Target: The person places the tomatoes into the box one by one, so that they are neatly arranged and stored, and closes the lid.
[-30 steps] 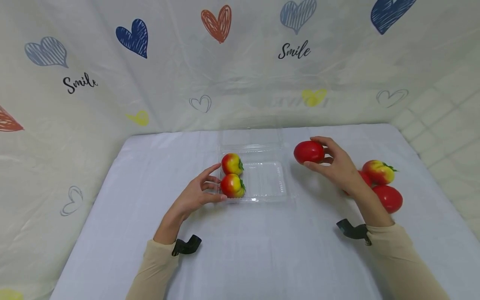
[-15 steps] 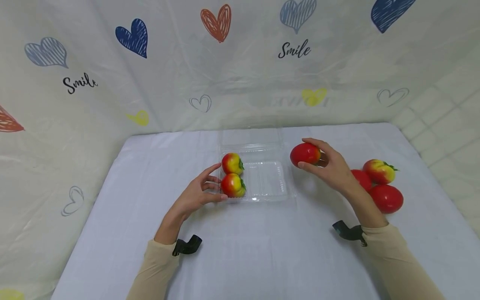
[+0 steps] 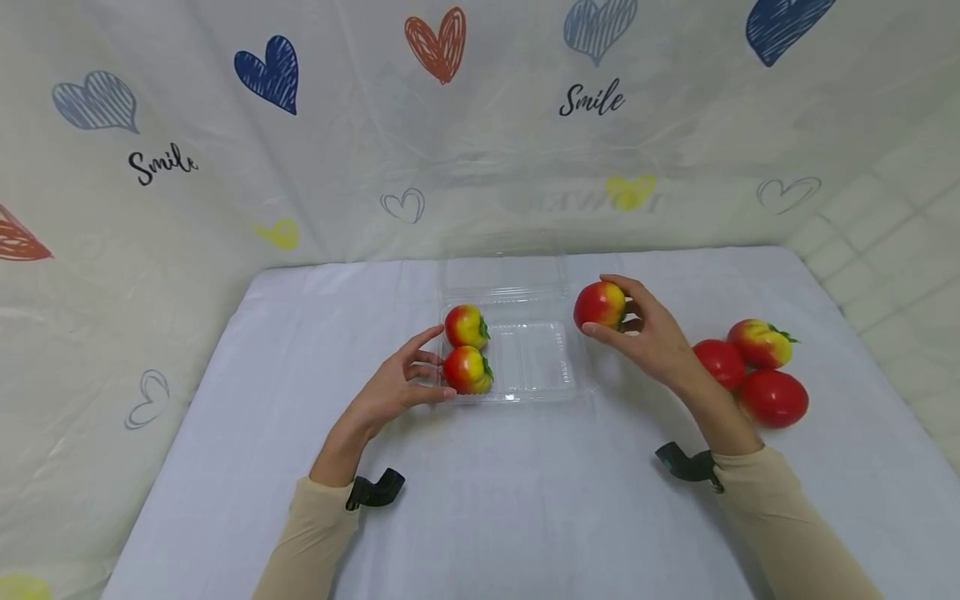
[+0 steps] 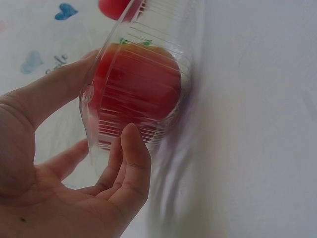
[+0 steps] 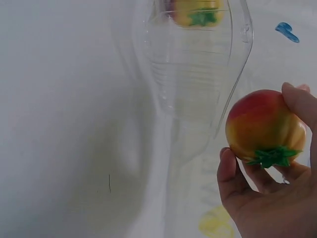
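My right hand (image 3: 651,337) holds a red-and-yellow tomato (image 3: 600,307) just right of the clear plastic box (image 3: 528,358), above the table. In the right wrist view the tomato's (image 5: 262,126) green leafy top faces the camera, with thumb and fingers around it. My left hand (image 3: 393,385) spreads its relaxed fingers along the box's left side. Up close in the left wrist view, its fingertips touch or nearly touch the clear wall (image 4: 94,114). Inside the box, a rear tomato (image 3: 466,326) and a front tomato (image 3: 467,370) sit in a column on the left.
To the right lie a yellow-red tomato (image 3: 761,342), a red tomato (image 3: 720,363) and another red tomato (image 3: 774,398), close together. The box's clear lid (image 3: 502,271) stands raised behind it. A white cloth covers the table (image 3: 510,500); a heart-printed curtain (image 3: 495,142) hangs behind.
My right hand has moved left toward the box with its tomato, which has turned to show more yellow. The left hand and the tomatoes in the box stay put.
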{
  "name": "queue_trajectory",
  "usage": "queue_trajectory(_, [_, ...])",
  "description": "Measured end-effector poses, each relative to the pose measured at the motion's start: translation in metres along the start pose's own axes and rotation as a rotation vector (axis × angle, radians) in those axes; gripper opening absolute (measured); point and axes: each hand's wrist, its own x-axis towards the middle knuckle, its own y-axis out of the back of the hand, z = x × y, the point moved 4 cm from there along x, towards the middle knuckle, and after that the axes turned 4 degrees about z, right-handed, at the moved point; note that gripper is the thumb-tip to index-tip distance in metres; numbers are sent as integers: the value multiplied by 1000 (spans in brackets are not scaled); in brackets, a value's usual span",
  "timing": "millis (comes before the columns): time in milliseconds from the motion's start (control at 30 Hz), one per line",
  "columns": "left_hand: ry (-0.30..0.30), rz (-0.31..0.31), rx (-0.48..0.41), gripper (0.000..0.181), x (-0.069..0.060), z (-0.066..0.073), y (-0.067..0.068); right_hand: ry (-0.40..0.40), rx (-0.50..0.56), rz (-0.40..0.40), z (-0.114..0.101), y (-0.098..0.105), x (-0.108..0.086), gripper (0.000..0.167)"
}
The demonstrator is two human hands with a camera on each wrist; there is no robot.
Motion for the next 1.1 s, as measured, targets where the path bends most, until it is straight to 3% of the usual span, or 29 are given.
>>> queue_trajectory(367, [-11,-1,-4,92,1,2,0,34,22,11,-10,-10,4,78])
queue_trajectory(600, [-20,-10,-22,92,1,1,0,11,34,-48,-16,-20,5,76])
queue_trajectory(867, [-18,-9,-17,92,1,1,0,61,51,-55,-24,-30,9,76])
queue_trajectory(1100, [-29,-10,-17,92,0,0,0,51,53,-87,-24,-36,12,75])
